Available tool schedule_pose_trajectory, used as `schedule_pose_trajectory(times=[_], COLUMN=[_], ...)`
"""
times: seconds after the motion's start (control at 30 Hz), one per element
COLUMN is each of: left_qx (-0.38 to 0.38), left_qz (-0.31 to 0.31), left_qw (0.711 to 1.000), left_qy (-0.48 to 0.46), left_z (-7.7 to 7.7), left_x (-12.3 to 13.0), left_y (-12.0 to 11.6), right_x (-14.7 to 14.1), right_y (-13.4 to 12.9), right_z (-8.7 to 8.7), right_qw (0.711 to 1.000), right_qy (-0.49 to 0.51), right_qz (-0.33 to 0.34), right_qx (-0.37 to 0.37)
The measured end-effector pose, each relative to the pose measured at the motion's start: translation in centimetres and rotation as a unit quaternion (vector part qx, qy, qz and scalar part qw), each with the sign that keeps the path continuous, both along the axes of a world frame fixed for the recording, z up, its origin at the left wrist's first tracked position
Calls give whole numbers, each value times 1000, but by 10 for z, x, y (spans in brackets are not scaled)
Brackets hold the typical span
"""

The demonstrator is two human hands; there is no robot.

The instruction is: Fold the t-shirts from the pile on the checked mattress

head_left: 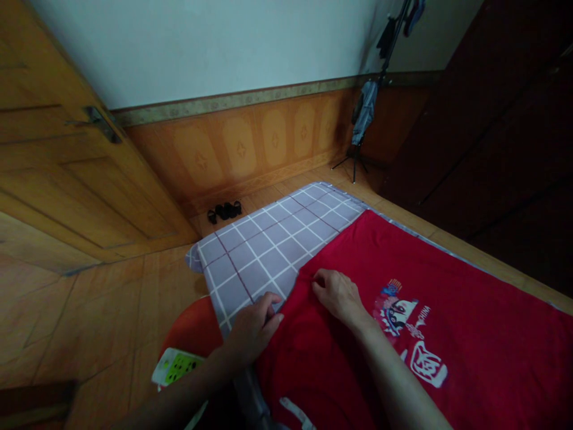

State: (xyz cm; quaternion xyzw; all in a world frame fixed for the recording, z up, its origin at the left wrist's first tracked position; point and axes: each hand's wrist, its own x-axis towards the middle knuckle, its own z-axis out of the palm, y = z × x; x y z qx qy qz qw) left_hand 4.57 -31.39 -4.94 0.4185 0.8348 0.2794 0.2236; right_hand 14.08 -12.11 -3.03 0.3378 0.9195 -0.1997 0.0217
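Note:
A red shirt (416,257) lies spread flat on a grey-lilac checked bedsheet (273,251), with a printed mask design (400,322) on its right side. My left hand (256,328) grips the shirt's edge where red cloth meets the checked sheet. A little further right, my right hand (338,295) has its fingers bunched on the red cloth near that same edge. A white printed strip (298,412) shows at the bottom of the shirt. The shirt's lower part runs out of view.
A wooden door (89,167) stands to the left and a dark wardrobe (492,137) to the right. Black sandals (224,210) sit by the wood-panelled wall. A clothes stand (363,113) stands in the far corner. A round orange object (192,325) and a white-green flat object (176,367) lie on the floor.

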Motion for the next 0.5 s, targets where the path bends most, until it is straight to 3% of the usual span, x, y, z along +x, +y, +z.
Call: schedule_pose_trajectory(times=[0.17, 0.27, 0.43, 0.5], left_qx=[-51, -33, 30, 30], left_qz=[-19, -55, -259, -286], left_qw=[997, 989, 939, 928], left_qy=[48, 134, 223, 237], left_z=[5, 6, 6, 5], left_x=[-3, 0, 8, 9], left_y=[2, 0, -2, 2], right_x=[0, 0, 2, 3], right_y=[0, -2, 0, 2], right_z=[-4, -6, -4, -4], right_qw=[999, 999, 998, 998], right_qy=[-8, -8, -9, -9], right_qz=[-31, -25, -28, -30], right_qx=[22, 38, 55, 59])
